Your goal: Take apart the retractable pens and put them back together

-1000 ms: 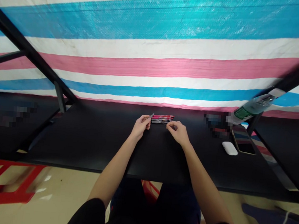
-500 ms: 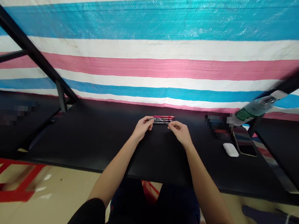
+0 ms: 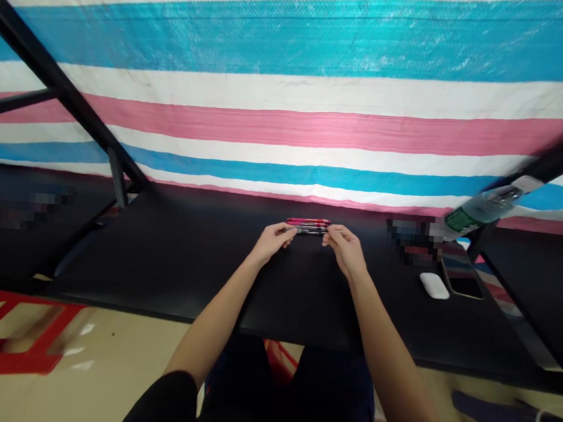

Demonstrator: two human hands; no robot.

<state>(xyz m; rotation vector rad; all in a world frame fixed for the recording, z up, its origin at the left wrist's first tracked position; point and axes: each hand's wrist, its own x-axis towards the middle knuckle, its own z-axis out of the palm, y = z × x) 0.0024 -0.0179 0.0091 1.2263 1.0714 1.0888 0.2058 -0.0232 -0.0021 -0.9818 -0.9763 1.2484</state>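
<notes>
Several pens [image 3: 312, 225] lie in a row on the black table [image 3: 185, 255]; left hand [image 3: 274, 240] and right hand [image 3: 347, 247] pinch the nearest one's ends, and an uneven push could roll its neighbours askew.

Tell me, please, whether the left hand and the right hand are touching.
Apart: the head view shows the pens across a clear gap between the left hand and the right hand.
</notes>
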